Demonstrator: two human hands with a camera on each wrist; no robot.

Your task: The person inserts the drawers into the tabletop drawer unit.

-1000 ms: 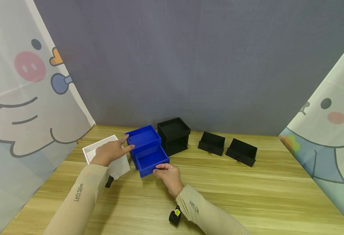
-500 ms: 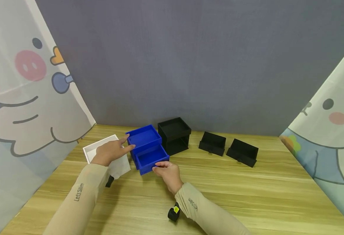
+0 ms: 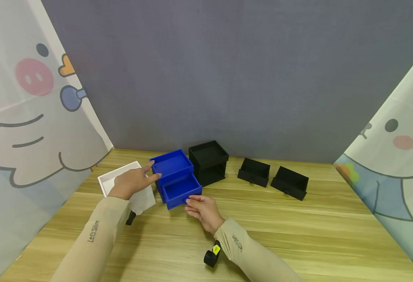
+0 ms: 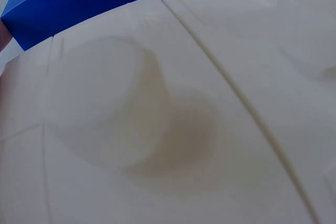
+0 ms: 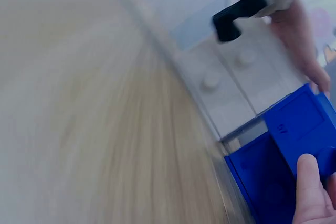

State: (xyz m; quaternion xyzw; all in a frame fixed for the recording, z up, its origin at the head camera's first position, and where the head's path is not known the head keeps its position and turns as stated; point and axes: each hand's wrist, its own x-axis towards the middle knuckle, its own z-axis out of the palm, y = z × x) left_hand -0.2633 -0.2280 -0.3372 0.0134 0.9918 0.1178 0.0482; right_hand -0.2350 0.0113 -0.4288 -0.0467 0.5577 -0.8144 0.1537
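A blue drawer (image 3: 181, 190) stands partly out of a blue two-tier cabinet (image 3: 172, 163). My right hand (image 3: 206, 211) pinches at the drawer's round front knob; in the right wrist view the thumb (image 5: 308, 182) lies beside it. My left hand (image 3: 130, 183) reaches over a white cabinet (image 3: 144, 199), and its extended fingers touch the blue cabinet's left top edge. The left wrist view is filled by the white cabinet's front (image 4: 210, 156) with round knobs. Below the pulled drawer, another blue front (image 5: 262, 179) shows in the right wrist view.
A black cabinet frame (image 3: 209, 158) with an open lower front stands right of the blue one. Two loose black drawers (image 3: 253, 172) lie farther right on the wooden table (image 3: 315, 235). A grey cloth (image 3: 245, 78) hangs behind, with printed cloths at both sides.
The blue drawer has slid slightly back into its cabinet, the right hand moving with it. Lately the right hand has turned a little at the knob. The left hand keeps its place.
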